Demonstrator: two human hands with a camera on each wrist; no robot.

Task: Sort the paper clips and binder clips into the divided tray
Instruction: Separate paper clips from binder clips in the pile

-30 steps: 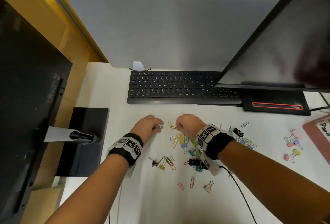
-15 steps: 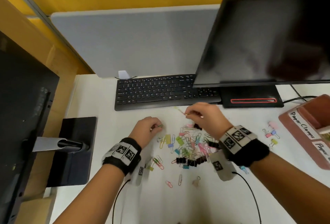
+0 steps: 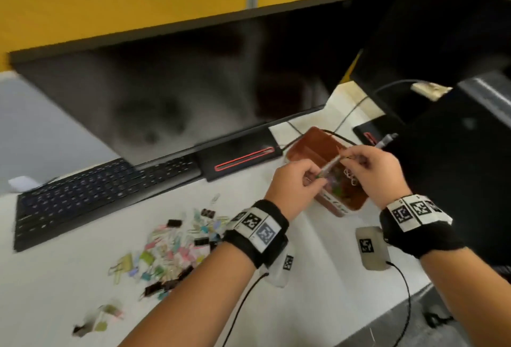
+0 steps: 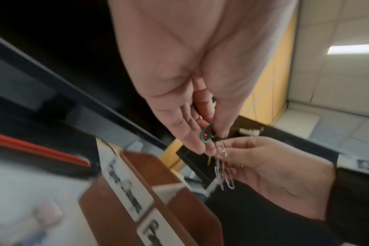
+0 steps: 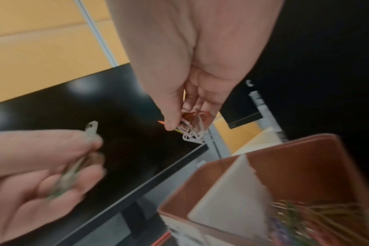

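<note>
Across white desk (image 3: 318, 277), left to right: loose heap of paper clips and binder clips (image 3: 171, 244) lying at left near keyboard (image 3: 96, 194). Left hand (image 3: 294, 186) hovering beside brown divided tray (image 3: 336, 205), thumb and fingers pinching green paper clip (image 4: 206, 135). Right hand (image 3: 372, 171) hovering over tray, fingertips gripping bunch of white paper clips (image 5: 193, 130). Coloured clips (image 5: 318, 216) lying in near compartment.

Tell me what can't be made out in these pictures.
- Tray labels: left wrist view, motion blur, lower one cut off by the edge.
- Count of clips in the right hand: right wrist view, tangled, fingers cover them.
- Clip pile on the desk: head view, too blurred to sort by type.
</note>
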